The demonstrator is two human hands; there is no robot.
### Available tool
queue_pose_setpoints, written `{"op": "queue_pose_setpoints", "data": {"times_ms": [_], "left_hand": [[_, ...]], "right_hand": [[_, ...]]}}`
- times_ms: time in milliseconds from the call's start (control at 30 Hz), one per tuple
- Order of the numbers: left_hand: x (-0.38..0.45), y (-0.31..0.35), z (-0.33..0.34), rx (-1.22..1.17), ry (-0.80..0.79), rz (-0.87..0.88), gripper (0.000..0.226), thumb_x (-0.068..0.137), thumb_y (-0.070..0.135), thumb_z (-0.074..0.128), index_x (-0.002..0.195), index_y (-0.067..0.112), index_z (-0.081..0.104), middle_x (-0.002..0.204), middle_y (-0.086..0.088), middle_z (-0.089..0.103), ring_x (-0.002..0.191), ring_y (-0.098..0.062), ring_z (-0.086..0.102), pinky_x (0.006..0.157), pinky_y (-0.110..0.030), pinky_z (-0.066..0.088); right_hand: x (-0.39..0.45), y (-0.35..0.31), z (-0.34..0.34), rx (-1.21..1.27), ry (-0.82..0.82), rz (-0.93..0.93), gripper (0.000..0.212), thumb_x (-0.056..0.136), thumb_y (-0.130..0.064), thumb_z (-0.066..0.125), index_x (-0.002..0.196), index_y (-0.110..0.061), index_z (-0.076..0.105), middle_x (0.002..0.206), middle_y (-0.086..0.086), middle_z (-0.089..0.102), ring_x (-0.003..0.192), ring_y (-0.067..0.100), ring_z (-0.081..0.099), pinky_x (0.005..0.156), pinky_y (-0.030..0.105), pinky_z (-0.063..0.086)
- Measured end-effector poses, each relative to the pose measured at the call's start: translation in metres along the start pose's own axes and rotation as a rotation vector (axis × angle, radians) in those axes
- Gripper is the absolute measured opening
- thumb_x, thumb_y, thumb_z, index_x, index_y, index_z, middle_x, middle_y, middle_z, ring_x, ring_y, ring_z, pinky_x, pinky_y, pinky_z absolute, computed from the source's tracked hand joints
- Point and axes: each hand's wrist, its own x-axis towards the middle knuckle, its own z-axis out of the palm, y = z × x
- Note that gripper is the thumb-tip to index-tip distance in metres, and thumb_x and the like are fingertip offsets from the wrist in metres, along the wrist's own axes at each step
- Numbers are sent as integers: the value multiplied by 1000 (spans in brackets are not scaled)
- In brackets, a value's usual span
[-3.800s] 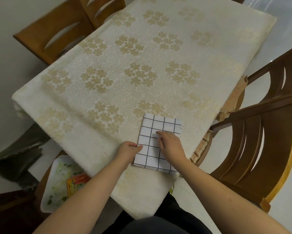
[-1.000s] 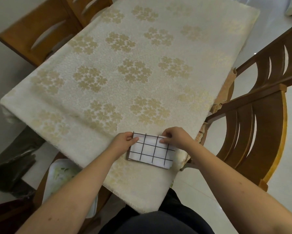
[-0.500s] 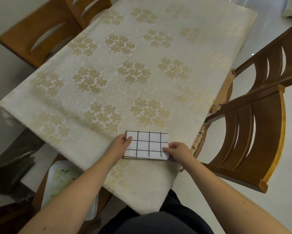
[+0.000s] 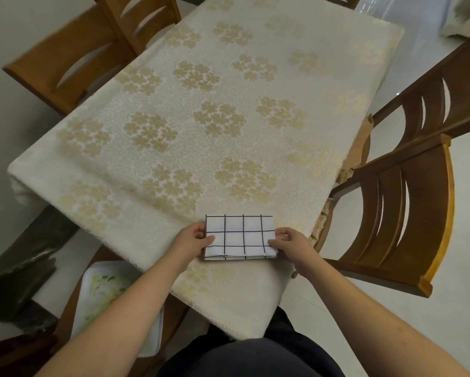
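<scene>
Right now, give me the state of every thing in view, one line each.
tablecloth, spread flat, draping over the near edge
checked cloth, folded into a small rectangle, flat on the tablecloth
left hand, pinches the cloth's left edge
right hand, pinches the cloth's right edge
white tray, low at left, smeared with green scraps
wooden chair, at the tablecloth's right side
</scene>
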Motion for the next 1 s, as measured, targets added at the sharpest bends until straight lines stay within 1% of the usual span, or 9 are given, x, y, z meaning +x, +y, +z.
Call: {"op": "queue_pose_setpoints", "data": {"times_ms": [67, 200, 267, 400, 467, 533, 733, 867, 1000], "left_hand": [[-3, -2, -4, -14, -21, 11, 20, 83, 13, 73, 100, 19, 65, 104, -11, 69, 98, -31, 67, 88, -54, 54], [-13, 1, -7, -10, -97, 54, 24, 84, 14, 73, 105, 20, 65, 106, -9, 69, 99, -30, 67, 89, -53, 54], [-18, 5, -6, -10, -133, 74, 22, 85, 16, 71, 106, 19, 65, 107, -10, 70, 100, -31, 67, 89, -53, 53], [-24, 17, 5, 11, -183, 108, 19, 94, 26, 59, 108, 14, 66, 104, -7, 72, 98, -31, 68, 83, -45, 54], [-30, 26, 14, 32, -217, 133, 18, 96, 24, 56, 106, 13, 66, 103, -8, 72, 92, -27, 68, 76, -38, 55], [-35, 32, 27, 45, -250, 154, 15, 97, 22, 56, 102, 11, 66, 99, -10, 71, 82, -22, 67, 67, -32, 55], [-60, 45, 77, 115, -381, 226, 12, 96, 14, 56, 95, 5, 63, 86, -9, 68, 72, -17, 63, 60, -26, 55], [-81, 36, 113, 230, -473, 220, 8, 94, 12, 59, 91, 5, 61, 80, -9, 65, 68, -16, 61, 64, -30, 55], [-108, 21, 159, 322, -535, 178, 8, 95, 12, 57, 94, 5, 60, 84, -12, 63, 71, -15, 61, 63, -26, 55]], "right_hand": [[-8, 1, 2, 44, -27, 5, 36, 82, -9, 72, 116, -8, 60, 103, 12, 70, 92, 25, 69, 81, 33, 58], [-33, 0, 6, 106, -24, -16, 19, 93, -19, 61, 110, -12, 62, 97, 5, 69, 75, 14, 64, 38, 10, 42], [-40, 6, 5, 116, 18, -51, 21, 93, -23, 61, 107, -7, 63, 97, 12, 69, 71, 16, 63, 36, 11, 38], [-58, 20, -2, 168, 69, -77, 25, 88, -25, 66, 101, -4, 66, 99, 22, 68, 77, 27, 66, 49, 27, 49], [-70, 29, -10, 210, 96, -85, 25, 86, -23, 68, 101, -3, 68, 101, 19, 70, 89, 34, 68, 72, 41, 58], [-83, 41, -21, 243, 124, -83, 25, 85, -22, 70, 102, -5, 68, 102, 17, 71, 95, 34, 68, 87, 47, 56], [-126, 83, -57, 359, 209, -99, 20, 87, -17, 68, 100, -2, 66, 94, 13, 73, 83, 24, 72, 69, 29, 57], [-149, 129, -83, 419, 277, -68, 22, 87, -16, 67, 103, -1, 66, 100, 15, 72, 91, 29, 70, 79, 34, 59], [-176, 174, -112, 519, 322, -64, 12, 88, -11, 65, 94, -1, 64, 92, 17, 69, 82, 26, 67, 77, 38, 55]]}}
